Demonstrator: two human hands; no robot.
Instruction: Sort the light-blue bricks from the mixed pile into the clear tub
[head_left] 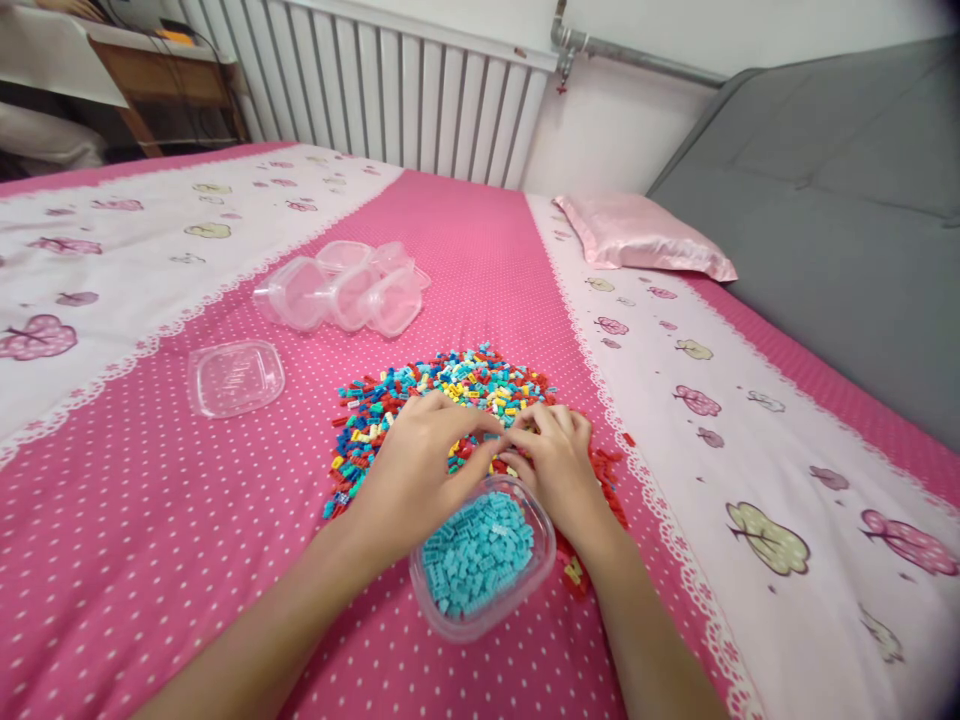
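Observation:
A mixed heap of small building bricks (480, 383) in red, blue, teal, yellow and white lies on the bed. Over its near side, my left hand (424, 455) has thumb and index finger drawn together. My right hand (555, 455) is curled beside it, and the fingertips of both hands meet just above the bricks. Whatever sits between those fingertips is too small and covered to make out. Just in front of my wrists stands a clear plastic container (545, 570), with many light-blue bricks (480, 550) inside it.
A clear lid (236, 378) lies left of the heap. Several clear containers (345, 287) are grouped beyond it. Stray red bricks (607, 480) reach to the right. A pink pillow (645, 235), a grey headboard (832, 200) and a white radiator (390, 85) stand farther off.

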